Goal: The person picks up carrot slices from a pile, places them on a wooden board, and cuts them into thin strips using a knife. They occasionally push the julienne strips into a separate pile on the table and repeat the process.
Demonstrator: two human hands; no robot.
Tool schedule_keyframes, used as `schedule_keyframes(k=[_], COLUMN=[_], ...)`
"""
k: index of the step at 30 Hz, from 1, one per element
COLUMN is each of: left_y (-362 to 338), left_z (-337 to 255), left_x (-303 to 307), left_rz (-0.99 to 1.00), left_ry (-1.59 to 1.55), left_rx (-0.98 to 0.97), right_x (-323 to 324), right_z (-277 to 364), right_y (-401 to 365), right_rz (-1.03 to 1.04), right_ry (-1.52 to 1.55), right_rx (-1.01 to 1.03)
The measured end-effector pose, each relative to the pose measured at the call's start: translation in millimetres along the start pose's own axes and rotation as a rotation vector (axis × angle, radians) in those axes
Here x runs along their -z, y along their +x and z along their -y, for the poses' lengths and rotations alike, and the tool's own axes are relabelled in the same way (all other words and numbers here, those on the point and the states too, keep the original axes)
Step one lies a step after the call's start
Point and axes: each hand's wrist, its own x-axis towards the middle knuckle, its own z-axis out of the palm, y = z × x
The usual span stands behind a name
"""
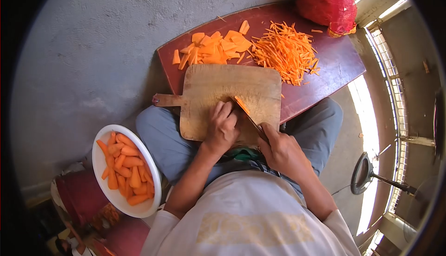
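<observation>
the carrot strips [242, 104] lay lengthwise along the knife [255, 124], clamped in the right hand [281, 149]; the left hand [223, 127] curled nearer, grip unclear.

1. The cutting board [200, 82] lies at the near edge of the counter [334, 68], over the person's legs [162, 137], its handle leftward.
2. On the counter behind the board lie carrot slices [216, 48], with carrot strips [285, 51] to their right.
3. The sack [327, 3] sits at the counter's far right, behind the strips.
4. Over the board, the knife [257, 127] runs from the right hand [280, 149] to beside the left hand [223, 123].
5. Left of the legs is a bowl [96, 163] with carrots [134, 177] in it.
</observation>
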Motion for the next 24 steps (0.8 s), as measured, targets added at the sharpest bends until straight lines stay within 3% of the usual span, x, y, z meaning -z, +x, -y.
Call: schedule_keyframes(k=[6, 13, 16, 21, 24], left_y=[2.1, -0.4, 1.5, -2.4, -0.6], left_z=[-3.4, -3.6, -1.6, -2.6, 0.9], left_x=[1.4, 7.3, 7.1, 8.3, 3.1], left_rz=[-0.051, 0.061, 0.042, 0.091, -0.033], left_ry=[0.060, 0.111, 0.085, 0.092, 0.058], left_rx=[-0.051, -0.048, -0.072, -0.044, -0.110], right_x=[4.0, -4.3, 4.6, -6.4, -5.5], right_z=[2.1, -7.1, 4.9, -5.1, -3.2], right_y=[10.4, 24.8, 8.6, 25.3, 26.1], right_rz=[-0.001, -0.039, 0.020, -0.038, -0.044], right_ry=[0.012, -0.017, 0.002, -0.027, -0.003], right_rx=[0.040, 0.114, 0.010, 0.104, 0.111])
